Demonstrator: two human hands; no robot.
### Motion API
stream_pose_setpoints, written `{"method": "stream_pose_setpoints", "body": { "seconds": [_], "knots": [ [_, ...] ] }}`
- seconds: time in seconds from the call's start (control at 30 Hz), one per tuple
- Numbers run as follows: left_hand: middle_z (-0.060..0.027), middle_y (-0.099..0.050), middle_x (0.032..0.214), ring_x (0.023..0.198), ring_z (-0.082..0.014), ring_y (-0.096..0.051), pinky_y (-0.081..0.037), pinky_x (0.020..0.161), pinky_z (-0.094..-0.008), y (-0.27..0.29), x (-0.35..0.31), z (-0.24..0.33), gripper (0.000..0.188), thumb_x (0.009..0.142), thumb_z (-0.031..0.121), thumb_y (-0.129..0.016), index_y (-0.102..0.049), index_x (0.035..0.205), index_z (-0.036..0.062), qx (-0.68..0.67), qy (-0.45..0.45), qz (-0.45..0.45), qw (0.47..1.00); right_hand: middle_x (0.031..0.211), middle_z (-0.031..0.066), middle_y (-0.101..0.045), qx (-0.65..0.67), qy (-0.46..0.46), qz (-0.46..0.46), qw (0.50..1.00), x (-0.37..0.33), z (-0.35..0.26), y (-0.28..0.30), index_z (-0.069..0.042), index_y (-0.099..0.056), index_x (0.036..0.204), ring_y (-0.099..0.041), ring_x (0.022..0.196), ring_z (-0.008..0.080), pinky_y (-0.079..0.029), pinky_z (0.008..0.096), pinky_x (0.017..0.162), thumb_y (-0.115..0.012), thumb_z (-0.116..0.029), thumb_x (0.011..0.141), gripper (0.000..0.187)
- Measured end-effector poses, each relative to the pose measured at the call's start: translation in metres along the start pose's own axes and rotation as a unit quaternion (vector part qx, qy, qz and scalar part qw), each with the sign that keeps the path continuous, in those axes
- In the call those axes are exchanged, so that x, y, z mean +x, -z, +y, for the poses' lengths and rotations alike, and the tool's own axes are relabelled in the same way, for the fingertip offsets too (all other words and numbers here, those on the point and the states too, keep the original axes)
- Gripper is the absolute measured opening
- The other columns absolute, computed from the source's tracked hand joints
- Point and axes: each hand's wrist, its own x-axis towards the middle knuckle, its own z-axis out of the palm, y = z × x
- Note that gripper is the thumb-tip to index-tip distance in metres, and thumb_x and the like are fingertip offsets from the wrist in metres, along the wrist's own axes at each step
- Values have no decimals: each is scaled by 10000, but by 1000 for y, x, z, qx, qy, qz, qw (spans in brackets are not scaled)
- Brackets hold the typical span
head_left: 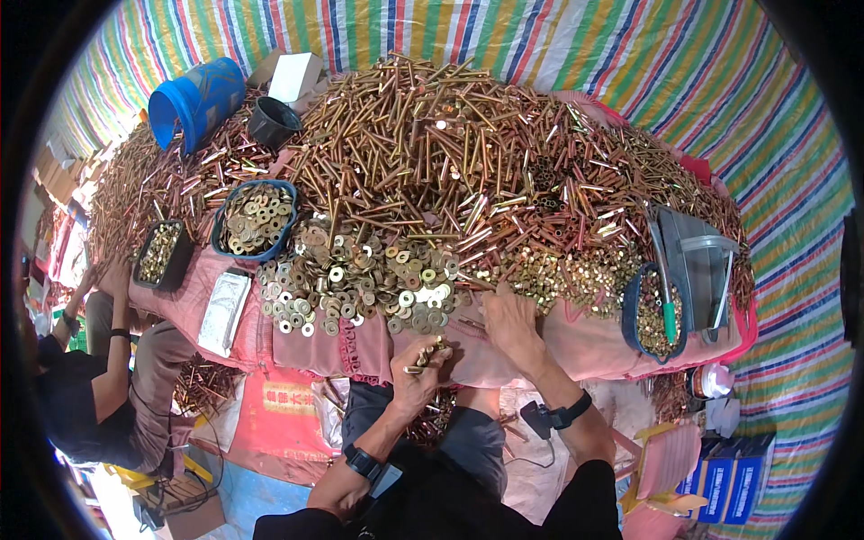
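My left hand (414, 373) is closed around a few short brass-coloured metal pieces, perhaps bolts or sleeves (427, 355), above the pink cloth at the front edge. My right hand (511, 322) reaches forward with curled fingers, its fingertips down at the near edge of a heap of small golden nuts (576, 274); what they pinch, if anything, is hidden. Left of it spreads a heap of flat round washers (360, 283). Behind both heaps rises a large mound of long brass-coloured bolts or tubes (432, 153).
Around the mound stand a blue bucket (193, 103) on its side, a black cup (274, 122), a basin of washers (256, 219), a black tray (162, 256) and a blue basin of nuts (655, 315). At left, another person (99, 360) works. Blue boxes (733, 481) stand lower right.
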Motion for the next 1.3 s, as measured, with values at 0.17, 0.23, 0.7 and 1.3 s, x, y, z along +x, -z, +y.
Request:
{"method": "stream_pose_setpoints", "body": {
  "seconds": [0.17,0.23,0.7,1.3],
  "knots": [
    [-138,-751,1068,934,-177,-741,-595,830,-305,-3,0,-8,303,996,-18,-677,-669,1299,-24,11,-16,3,1000,1028,218,-606,35,-27,1,999,1,-5,6,-28,-622,1061,-658,829,416,-493,544,750,-628,-178,1004,160],
    [-145,-754,1078,943,-188,-744,-598,838,-315,-3,-1,-10,307,991,-20,-681,-671,1297,-19,43,-20,4,999,1034,208,-645,147,-46,11,988,-3,-12,16,-12,-634,1079,-689,824,367,-530,493,753,-645,-152,1003,160],
    [-164,-725,1118,997,-293,-739,-590,885,-351,1,8,2,465,846,-157,-559,-676,1264,10,68,-69,-59,994,1093,134,-739,397,62,79,912,-18,-50,33,19,-746,1145,-720,977,220,-572,318,843,-726,-22,957,194],
    [-117,-718,1066,945,-186,-716,-580,849,-299,6,10,10,333,903,-161,-564,-702,1171,-19,22,17,-92,995,1030,141,-730,333,111,105,930,-24,-58,51,1,-713,1107,-747,922,278,-589,354,768,-783,-47,909,215]
  ]
}}
